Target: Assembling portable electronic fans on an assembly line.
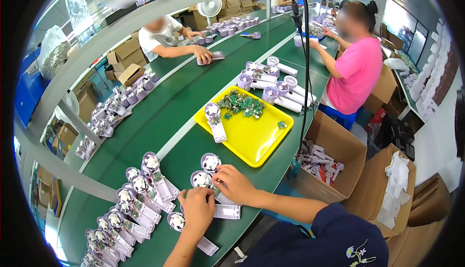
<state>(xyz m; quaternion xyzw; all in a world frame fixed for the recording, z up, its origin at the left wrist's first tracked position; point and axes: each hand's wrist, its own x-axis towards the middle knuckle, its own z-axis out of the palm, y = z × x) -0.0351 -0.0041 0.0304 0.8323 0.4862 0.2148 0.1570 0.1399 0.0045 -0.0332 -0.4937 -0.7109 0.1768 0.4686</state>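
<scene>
My left hand (197, 210) is over a small group of half-open handheld fans, its fingers curled at the fan lying between my hands. My right hand (234, 183) is closed in a pinch just right of that fan's round head (201, 179); whatever sits between its fingertips is too small to name. The fan has a lilac housing and white blades. Another fan head (210, 162) lies just beyond. A further fan (177, 221) rests beside my left wrist, and a pale handle (226, 212) sticks out below my right hand.
A yellow tray (246, 151) holds small green circuit boards (242, 103) and one open fan (215, 123). Rows of open fans (139, 184) lie at left. Assembled fans (289, 103) are beyond the tray. A black cable (306, 63) hangs down. Co-workers sit across and at right, near a carton (334, 146).
</scene>
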